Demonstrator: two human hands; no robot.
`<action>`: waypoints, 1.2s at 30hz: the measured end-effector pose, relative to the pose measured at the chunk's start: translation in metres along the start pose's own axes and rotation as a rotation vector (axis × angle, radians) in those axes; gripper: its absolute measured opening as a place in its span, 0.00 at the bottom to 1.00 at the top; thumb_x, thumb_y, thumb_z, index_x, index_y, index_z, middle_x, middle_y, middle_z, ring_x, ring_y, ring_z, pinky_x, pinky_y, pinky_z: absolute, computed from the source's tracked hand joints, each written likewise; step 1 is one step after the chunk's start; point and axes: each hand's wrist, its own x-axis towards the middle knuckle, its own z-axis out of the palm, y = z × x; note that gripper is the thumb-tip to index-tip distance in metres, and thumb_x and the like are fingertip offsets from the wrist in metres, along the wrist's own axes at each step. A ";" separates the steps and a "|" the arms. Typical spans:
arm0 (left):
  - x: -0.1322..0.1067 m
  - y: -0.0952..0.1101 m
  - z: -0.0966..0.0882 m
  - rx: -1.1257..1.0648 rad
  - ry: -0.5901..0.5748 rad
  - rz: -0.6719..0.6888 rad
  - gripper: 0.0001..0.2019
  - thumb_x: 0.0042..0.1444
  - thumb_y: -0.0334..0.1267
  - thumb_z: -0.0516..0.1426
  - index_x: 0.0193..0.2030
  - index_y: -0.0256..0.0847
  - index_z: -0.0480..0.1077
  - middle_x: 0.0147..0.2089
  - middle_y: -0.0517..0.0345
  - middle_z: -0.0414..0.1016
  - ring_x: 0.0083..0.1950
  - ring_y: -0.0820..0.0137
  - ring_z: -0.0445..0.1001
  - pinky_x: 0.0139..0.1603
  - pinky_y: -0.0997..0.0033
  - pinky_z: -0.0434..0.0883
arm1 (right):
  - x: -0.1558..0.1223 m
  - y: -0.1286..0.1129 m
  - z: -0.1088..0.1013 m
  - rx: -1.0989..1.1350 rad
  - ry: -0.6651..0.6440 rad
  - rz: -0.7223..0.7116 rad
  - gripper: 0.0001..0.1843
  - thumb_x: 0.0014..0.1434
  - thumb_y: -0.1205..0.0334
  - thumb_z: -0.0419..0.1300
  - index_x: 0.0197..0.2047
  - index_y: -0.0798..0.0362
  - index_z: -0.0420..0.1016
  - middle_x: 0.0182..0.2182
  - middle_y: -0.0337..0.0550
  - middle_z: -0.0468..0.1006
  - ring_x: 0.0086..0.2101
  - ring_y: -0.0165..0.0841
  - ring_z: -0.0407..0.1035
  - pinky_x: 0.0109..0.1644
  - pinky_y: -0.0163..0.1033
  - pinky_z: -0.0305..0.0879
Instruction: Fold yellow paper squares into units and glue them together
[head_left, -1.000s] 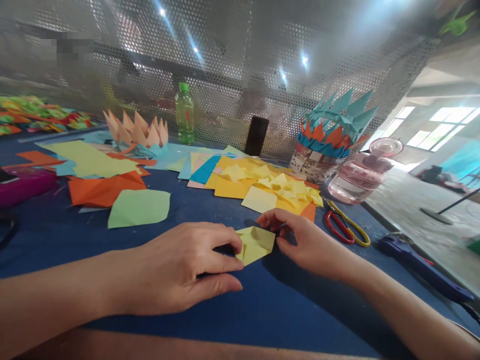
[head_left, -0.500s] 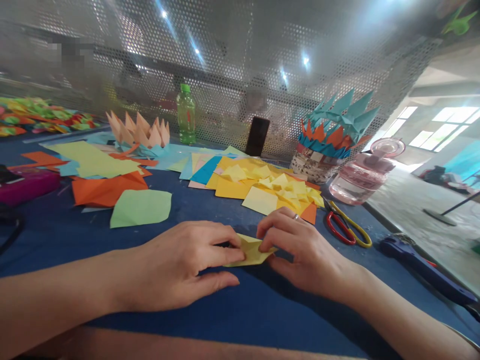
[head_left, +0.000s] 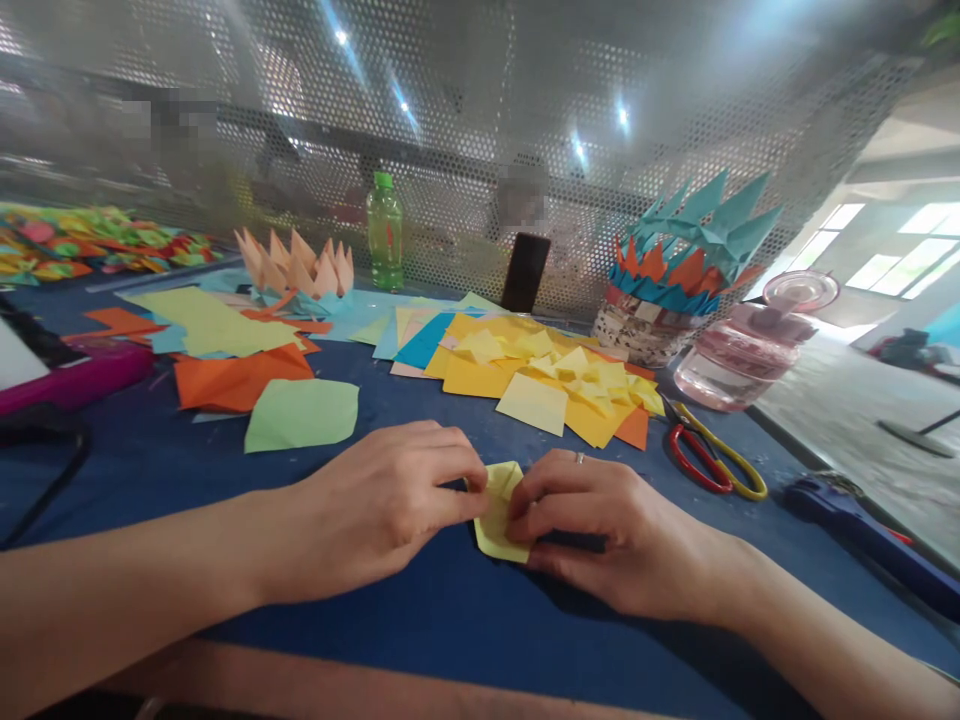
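Observation:
A small piece of folded pale yellow paper [head_left: 496,525] is between my two hands, just above or on the blue tabletop. My left hand [head_left: 397,500] pinches its upper left edge, the thumb hidden under the fingers. On the other side my right hand [head_left: 600,515], with a ring on one finger, grips the right edge, fingers on top and thumb at the lower corner. Creases run across the paper's upper part. Beyond the hands lie yellow paper sheets [head_left: 480,372] with several folded yellow pieces [head_left: 581,372] on top, and a light green sheet [head_left: 304,415].
Red-and-yellow-handled scissors [head_left: 716,460] and a dark blue tool [head_left: 862,530] lie at right, near a pink jug [head_left: 739,350] and a blue-and-orange paper craft [head_left: 667,270]. A phone [head_left: 526,272], a green bottle [head_left: 385,235] and a peach paper craft [head_left: 296,265] stand behind.
The yellow paper has been turned and now shows more upright between my hands. My left fingers have drawn together on its edge. The whole view has shifted slightly.

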 end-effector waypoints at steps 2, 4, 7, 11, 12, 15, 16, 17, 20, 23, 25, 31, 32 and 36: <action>0.000 0.003 -0.001 -0.023 -0.018 0.000 0.16 0.57 0.19 0.50 0.43 0.39 0.74 0.47 0.56 0.75 0.46 0.65 0.71 0.48 0.64 0.67 | 0.000 0.001 0.000 0.015 0.007 0.017 0.05 0.62 0.68 0.62 0.40 0.56 0.80 0.41 0.45 0.79 0.42 0.31 0.71 0.49 0.35 0.68; -0.001 0.007 -0.004 -0.057 -0.040 0.012 0.17 0.54 0.19 0.50 0.43 0.39 0.74 0.47 0.57 0.75 0.44 0.67 0.72 0.45 0.66 0.68 | -0.001 0.001 0.001 0.039 0.016 0.041 0.04 0.61 0.68 0.64 0.39 0.56 0.80 0.40 0.45 0.79 0.42 0.31 0.71 0.48 0.35 0.68; -0.001 0.010 -0.007 -0.093 -0.069 0.021 0.17 0.53 0.20 0.50 0.42 0.40 0.74 0.47 0.57 0.76 0.41 0.68 0.73 0.41 0.68 0.69 | -0.001 0.002 0.001 0.108 0.034 0.091 0.01 0.59 0.66 0.66 0.36 0.55 0.80 0.39 0.43 0.79 0.42 0.30 0.72 0.47 0.34 0.68; -0.001 0.010 -0.009 -0.122 -0.065 0.023 0.16 0.53 0.22 0.50 0.40 0.40 0.75 0.46 0.57 0.77 0.42 0.68 0.75 0.40 0.69 0.70 | 0.002 0.003 0.003 0.174 0.032 0.210 0.04 0.60 0.63 0.65 0.33 0.53 0.78 0.35 0.39 0.79 0.37 0.29 0.72 0.44 0.34 0.68; -0.001 0.010 -0.009 -0.125 -0.068 0.020 0.16 0.52 0.22 0.51 0.40 0.40 0.75 0.45 0.57 0.77 0.42 0.68 0.76 0.39 0.69 0.70 | 0.003 0.002 0.004 0.178 0.041 0.248 0.05 0.61 0.63 0.65 0.33 0.53 0.77 0.34 0.38 0.78 0.36 0.28 0.72 0.43 0.34 0.67; -0.002 0.010 -0.010 -0.137 -0.067 0.020 0.15 0.51 0.22 0.51 0.39 0.40 0.75 0.43 0.59 0.78 0.40 0.68 0.76 0.36 0.70 0.69 | 0.006 -0.001 0.009 0.135 0.111 0.367 0.06 0.61 0.63 0.64 0.32 0.52 0.76 0.31 0.36 0.76 0.32 0.27 0.70 0.38 0.33 0.65; -0.002 0.010 -0.010 -0.141 -0.069 0.022 0.15 0.50 0.22 0.52 0.38 0.40 0.75 0.43 0.59 0.78 0.40 0.68 0.76 0.35 0.70 0.68 | 0.007 -0.002 0.012 0.108 0.133 0.402 0.06 0.60 0.64 0.64 0.31 0.52 0.76 0.30 0.36 0.76 0.32 0.27 0.69 0.37 0.33 0.64; -0.002 0.010 -0.010 -0.143 -0.073 0.023 0.15 0.50 0.22 0.52 0.38 0.40 0.75 0.43 0.59 0.78 0.40 0.68 0.76 0.35 0.69 0.68 | 0.008 -0.003 0.014 0.079 0.152 0.432 0.06 0.60 0.64 0.65 0.30 0.52 0.75 0.29 0.35 0.75 0.32 0.27 0.69 0.37 0.34 0.64; -0.003 0.010 -0.009 -0.140 -0.086 0.021 0.15 0.49 0.22 0.52 0.39 0.40 0.75 0.43 0.59 0.78 0.40 0.68 0.76 0.35 0.69 0.68 | 0.010 -0.004 0.019 0.028 0.166 0.491 0.07 0.59 0.65 0.64 0.29 0.52 0.73 0.28 0.35 0.75 0.31 0.28 0.68 0.35 0.34 0.62; -0.004 0.009 -0.007 -0.146 -0.072 0.023 0.15 0.50 0.23 0.52 0.39 0.40 0.75 0.43 0.59 0.78 0.40 0.68 0.77 0.34 0.69 0.68 | 0.011 -0.004 0.022 0.009 0.171 0.521 0.07 0.58 0.65 0.64 0.28 0.52 0.71 0.27 0.35 0.75 0.29 0.29 0.67 0.34 0.34 0.60; -0.005 0.008 -0.005 -0.152 -0.056 0.026 0.15 0.50 0.23 0.52 0.38 0.40 0.75 0.43 0.59 0.78 0.40 0.68 0.77 0.34 0.69 0.68 | 0.011 -0.004 0.023 -0.013 0.175 0.518 0.07 0.58 0.66 0.63 0.28 0.52 0.71 0.27 0.35 0.74 0.29 0.29 0.67 0.33 0.34 0.60; -0.006 0.007 -0.004 -0.152 -0.040 0.036 0.14 0.50 0.23 0.51 0.38 0.41 0.75 0.42 0.59 0.79 0.39 0.68 0.78 0.34 0.69 0.68 | 0.012 -0.006 0.023 -0.066 0.179 0.491 0.08 0.58 0.69 0.62 0.28 0.52 0.70 0.27 0.35 0.74 0.29 0.29 0.66 0.32 0.34 0.58; -0.006 0.007 -0.005 -0.149 -0.043 0.037 0.14 0.50 0.24 0.51 0.38 0.41 0.75 0.42 0.59 0.79 0.39 0.68 0.78 0.33 0.69 0.68 | 0.012 -0.006 0.023 -0.070 0.179 0.490 0.08 0.58 0.69 0.61 0.28 0.52 0.70 0.26 0.35 0.74 0.29 0.29 0.66 0.32 0.34 0.58; -0.005 0.007 -0.006 -0.155 -0.053 0.031 0.14 0.50 0.24 0.51 0.38 0.41 0.75 0.42 0.58 0.79 0.39 0.67 0.78 0.34 0.69 0.69 | 0.011 -0.007 0.023 -0.077 0.173 0.491 0.08 0.58 0.68 0.61 0.28 0.52 0.70 0.26 0.35 0.73 0.28 0.29 0.65 0.31 0.34 0.58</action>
